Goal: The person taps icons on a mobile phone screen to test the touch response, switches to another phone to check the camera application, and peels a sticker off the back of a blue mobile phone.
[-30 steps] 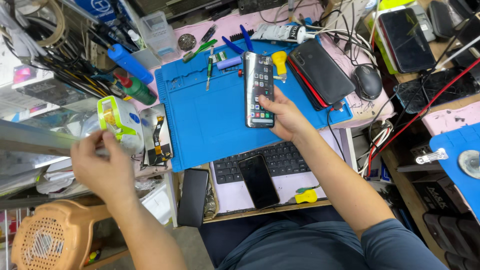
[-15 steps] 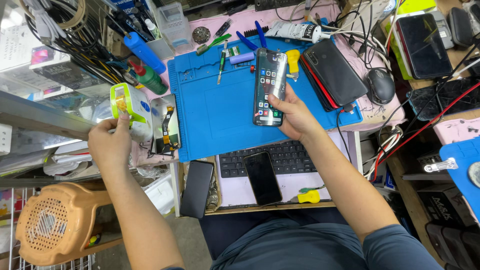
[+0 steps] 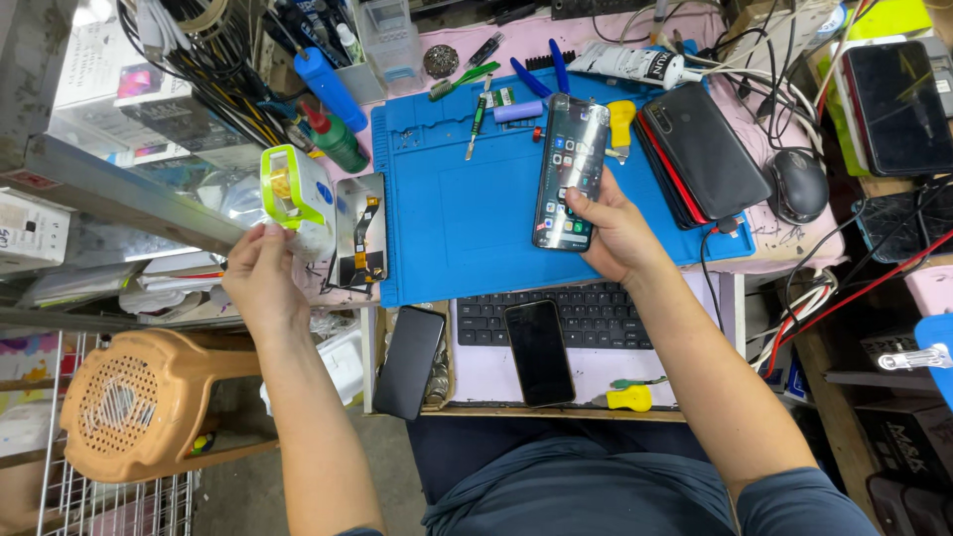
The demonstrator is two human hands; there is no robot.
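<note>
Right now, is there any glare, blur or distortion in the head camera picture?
Head view: sharp in the middle, no motion blur on the left hand or right hand. A pale reflection streaks the lit phone; soft glare on the black phone. Wide-angle lens bends the edges, and the blue mat looks skewed. Lighting is even, shadows faint.

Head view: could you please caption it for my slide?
Right hand holds a lit smartphone over the blue mat; left hand grips a green-framed dispenser.
</note>
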